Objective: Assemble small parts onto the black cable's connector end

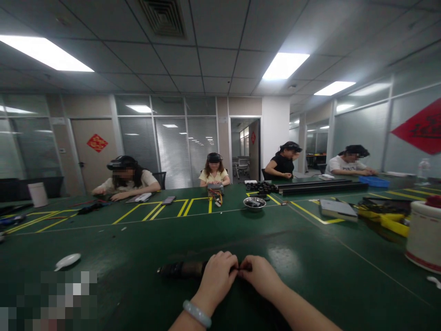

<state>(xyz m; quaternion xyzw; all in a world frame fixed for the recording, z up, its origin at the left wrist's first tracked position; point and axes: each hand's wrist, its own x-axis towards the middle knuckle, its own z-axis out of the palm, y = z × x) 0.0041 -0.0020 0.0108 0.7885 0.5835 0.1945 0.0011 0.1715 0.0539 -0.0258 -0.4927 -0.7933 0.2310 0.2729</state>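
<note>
"How are the left hand and right hand looking?"
"Both are holding their fingers bent, tips close together; I can't tell what they're gripping."
"And the dark cylinder?"
"It's lying on the table, left, its right end hiding behind the left hand."
"Farther out?"
"A spoon is lying near left; far off, a bowl is sitting, 4 people beyond."

Ceiling lights shine above glass partitions and a green table.
</note>
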